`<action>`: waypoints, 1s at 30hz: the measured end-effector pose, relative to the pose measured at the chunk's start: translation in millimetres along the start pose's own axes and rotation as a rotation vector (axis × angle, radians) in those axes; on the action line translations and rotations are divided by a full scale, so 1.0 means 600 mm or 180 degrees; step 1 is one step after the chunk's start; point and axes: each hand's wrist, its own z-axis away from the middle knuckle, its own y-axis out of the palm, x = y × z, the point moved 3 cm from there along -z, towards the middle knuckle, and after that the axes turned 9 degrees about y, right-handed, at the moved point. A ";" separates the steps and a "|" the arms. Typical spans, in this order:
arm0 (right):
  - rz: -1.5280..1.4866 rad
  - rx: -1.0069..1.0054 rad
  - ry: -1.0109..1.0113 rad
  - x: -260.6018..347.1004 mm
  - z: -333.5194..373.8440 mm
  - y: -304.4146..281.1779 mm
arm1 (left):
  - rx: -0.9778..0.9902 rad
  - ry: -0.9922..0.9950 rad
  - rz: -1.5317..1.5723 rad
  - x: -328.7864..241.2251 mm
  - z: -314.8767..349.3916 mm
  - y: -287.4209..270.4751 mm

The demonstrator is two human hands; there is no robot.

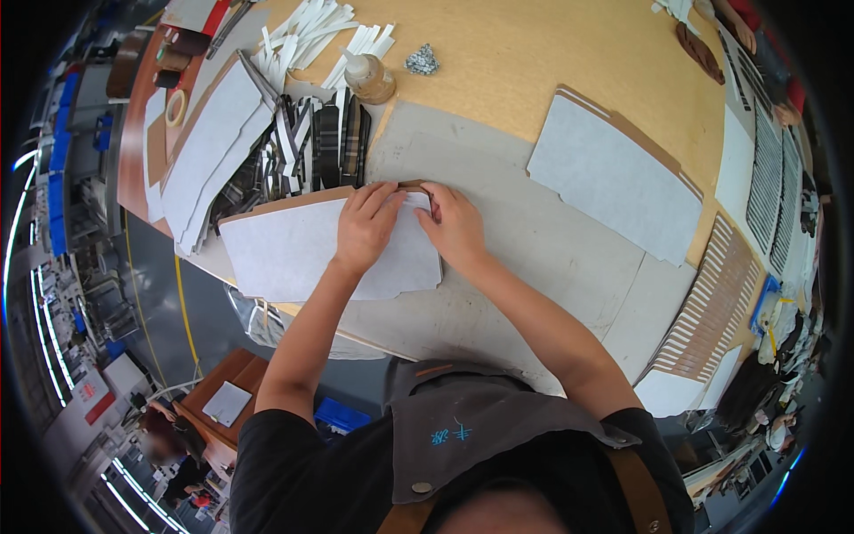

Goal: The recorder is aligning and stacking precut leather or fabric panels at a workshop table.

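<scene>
1. workshop floor (pixel 165 294), grey and yellow-lined, shows left of the table.
2. work table (pixel 569 53), tan-topped, carries a grey board (pixel 498 151) nearest the person.
3. white panel (pixel 294 249), brown along its far edge, lies under both hands, overhanging the table's near left; a similar second panel (pixel 614 169) lies well apart, on the right.
4. left hand (pixel 366 222) rests on the panel, fingers close together; whether it grips, i cannot tell. right hand (pixel 452 227) seems to pinch the far right corner, thumb against bent fingers.
5. likely step: turning or pressing that edge. next move calls for steady fingertip pressure, keeping the corner aligned.
6. glue-like bottle (pixel 369 82) stands beyond; crumpled foil ball (pixel 422 60) beside it.
</scene>
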 end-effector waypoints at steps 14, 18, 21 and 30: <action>0.0288 -0.0206 -0.0605 0.010 0.004 -0.005 | 0.0020 -0.0481 0.0360 0.002 -0.011 0.012; 0.0119 -0.0213 -0.0449 0.011 -0.015 -0.004 | 0.0208 -0.0545 0.0420 0.010 -0.018 0.006; 0.0178 0.0034 -0.0353 0.007 -0.036 -0.003 | 0.0395 -0.0557 0.0538 0.022 -0.020 0.004; 0.0568 -0.0058 -0.1203 0.016 -0.038 -0.009 | 0.0587 -0.0486 0.0099 0.076 0.031 -0.058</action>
